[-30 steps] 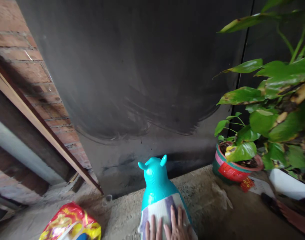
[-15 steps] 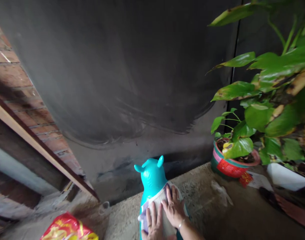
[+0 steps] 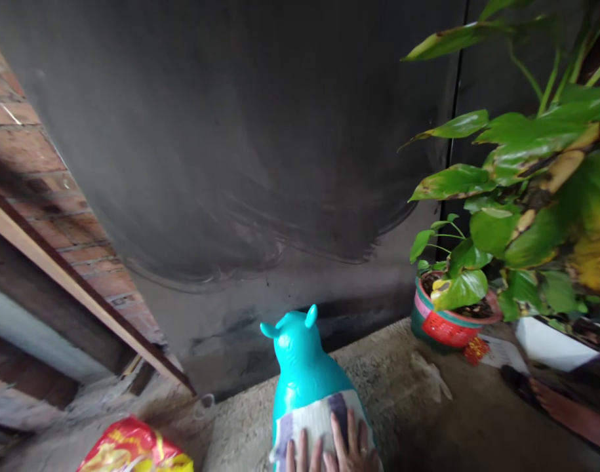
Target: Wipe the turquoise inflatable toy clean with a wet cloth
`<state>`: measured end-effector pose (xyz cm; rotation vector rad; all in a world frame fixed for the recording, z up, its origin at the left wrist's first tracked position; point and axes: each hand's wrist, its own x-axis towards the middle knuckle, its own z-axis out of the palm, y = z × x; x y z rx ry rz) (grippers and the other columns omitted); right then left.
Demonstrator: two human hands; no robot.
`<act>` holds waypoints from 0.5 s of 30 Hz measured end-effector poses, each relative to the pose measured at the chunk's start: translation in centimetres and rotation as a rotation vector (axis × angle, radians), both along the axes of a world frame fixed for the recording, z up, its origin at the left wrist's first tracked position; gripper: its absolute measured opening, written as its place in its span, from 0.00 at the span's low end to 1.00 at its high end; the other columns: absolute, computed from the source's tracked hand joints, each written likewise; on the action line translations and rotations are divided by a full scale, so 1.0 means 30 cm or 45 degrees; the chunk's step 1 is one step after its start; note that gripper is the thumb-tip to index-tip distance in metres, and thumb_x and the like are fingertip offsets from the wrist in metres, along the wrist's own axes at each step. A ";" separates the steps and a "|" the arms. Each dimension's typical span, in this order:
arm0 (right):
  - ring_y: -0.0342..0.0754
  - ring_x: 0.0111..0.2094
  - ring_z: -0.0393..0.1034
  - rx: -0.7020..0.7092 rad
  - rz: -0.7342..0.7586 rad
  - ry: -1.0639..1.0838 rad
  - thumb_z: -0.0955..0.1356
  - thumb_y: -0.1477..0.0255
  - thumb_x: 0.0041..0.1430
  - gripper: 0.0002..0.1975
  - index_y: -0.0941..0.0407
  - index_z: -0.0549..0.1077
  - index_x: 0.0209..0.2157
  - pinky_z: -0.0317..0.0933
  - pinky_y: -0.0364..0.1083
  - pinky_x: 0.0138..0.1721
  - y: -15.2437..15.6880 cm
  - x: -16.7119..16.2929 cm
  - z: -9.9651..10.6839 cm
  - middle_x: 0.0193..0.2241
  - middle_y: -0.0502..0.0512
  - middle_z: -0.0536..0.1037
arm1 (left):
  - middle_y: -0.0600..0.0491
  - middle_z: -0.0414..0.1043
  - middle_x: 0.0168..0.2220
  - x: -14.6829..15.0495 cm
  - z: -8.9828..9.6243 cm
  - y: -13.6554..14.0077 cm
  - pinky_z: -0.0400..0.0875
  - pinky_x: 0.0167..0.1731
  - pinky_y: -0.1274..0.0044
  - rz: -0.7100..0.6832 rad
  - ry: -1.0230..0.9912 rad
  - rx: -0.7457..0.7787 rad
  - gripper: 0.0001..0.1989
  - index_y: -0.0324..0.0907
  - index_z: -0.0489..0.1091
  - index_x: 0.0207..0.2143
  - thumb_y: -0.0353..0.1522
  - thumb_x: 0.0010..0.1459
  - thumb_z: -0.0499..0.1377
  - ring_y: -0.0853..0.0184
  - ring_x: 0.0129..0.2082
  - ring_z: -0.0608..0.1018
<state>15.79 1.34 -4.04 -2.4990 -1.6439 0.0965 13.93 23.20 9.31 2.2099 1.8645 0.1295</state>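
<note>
A turquoise inflatable animal toy (image 3: pixel 302 357) with two small ears stands at the bottom centre, its head towards the dark panel. Over its back lies a white cloth with purple stripes (image 3: pixel 310 417). My left hand (image 3: pixel 303 457) rests flat on the cloth, with only its stretched fingers in view at the lower edge. Beside it on the right, my right hand (image 3: pixel 351 449) presses on the same cloth, fingers straight and slightly spread. Both palms and wrists are mostly cut off by the frame.
A smudged dark panel (image 3: pixel 260 151) rises in front, beside a brick wall (image 3: pixel 24 144). To the right stand a potted leafy plant (image 3: pixel 450 328) and a white planter (image 3: pixel 550 344). A red and yellow bag (image 3: pixel 135 449) lies at lower left, near a clear cup (image 3: pixel 204 406).
Both hands have slid back towards me, down the toy's back, and the cloth has moved with them. More of the toy's turquoise neck and shoulders shows.
</note>
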 end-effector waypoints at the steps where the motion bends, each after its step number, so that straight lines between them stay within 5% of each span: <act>1: 0.70 0.60 0.52 -0.030 0.030 0.049 0.60 0.61 0.61 0.26 0.44 0.58 0.60 0.60 0.70 0.45 0.033 0.006 0.023 0.63 0.60 0.55 | 0.72 0.49 0.65 -0.004 -0.010 -0.007 0.47 0.53 0.41 -0.008 -0.001 0.000 0.30 0.75 0.37 0.60 0.53 0.55 0.43 0.40 0.65 0.45; 9: 0.64 0.65 0.37 0.066 0.150 0.182 0.56 0.62 0.64 0.27 0.44 0.48 0.64 0.49 0.72 0.54 0.234 0.007 0.174 0.66 0.56 0.42 | 0.67 0.47 0.67 -0.024 -0.014 -0.054 0.57 0.46 0.44 -0.085 -0.152 0.037 0.41 0.66 0.43 0.62 0.52 0.44 0.51 0.35 0.63 0.46; 15: 0.70 0.60 0.51 0.075 0.050 -0.006 0.64 0.63 0.58 0.26 0.43 0.61 0.58 0.59 0.72 0.46 0.072 -0.046 0.042 0.61 0.59 0.58 | 0.71 0.56 0.63 -0.020 0.024 -0.056 0.57 0.47 0.43 -0.154 -0.185 0.075 0.38 0.70 0.48 0.60 0.51 0.43 0.51 0.37 0.63 0.49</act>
